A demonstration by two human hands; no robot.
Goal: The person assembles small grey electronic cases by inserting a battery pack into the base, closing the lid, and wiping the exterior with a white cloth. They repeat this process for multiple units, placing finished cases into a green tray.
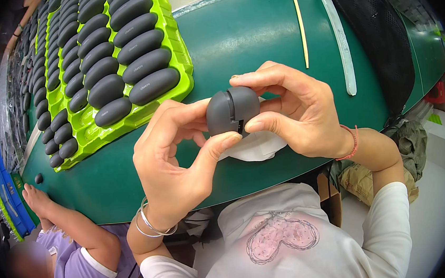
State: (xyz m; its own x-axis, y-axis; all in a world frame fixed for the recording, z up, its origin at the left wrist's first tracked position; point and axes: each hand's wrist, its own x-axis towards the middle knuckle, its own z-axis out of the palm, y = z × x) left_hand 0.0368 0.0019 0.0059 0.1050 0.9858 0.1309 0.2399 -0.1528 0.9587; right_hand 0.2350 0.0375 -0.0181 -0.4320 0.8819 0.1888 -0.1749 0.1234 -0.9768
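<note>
Both hands hold up a dark grey rounded plastic case point(219, 113) above the near edge of the green table. A gap runs down its front, widening into a small dark opening at the lower end. My left hand point(173, 154) pinches the left side between thumb and fingers. Thumb and fingers of my right hand point(302, 108) grip the right side, with that thumb beside the opening. Under the case lies a white cloth point(258, 149), partly hidden by the hands. I cannot tell whether the two sides of the case are separate pieces.
A lime-green tray point(182, 71) with rows of similar dark cases point(152, 87) fills the table's left. On the right lie a thin wooden stick point(298, 24), a pale flat strip point(340, 46) and a black mesh bag point(377, 35). At lower left sits another person point(84, 257) in purple.
</note>
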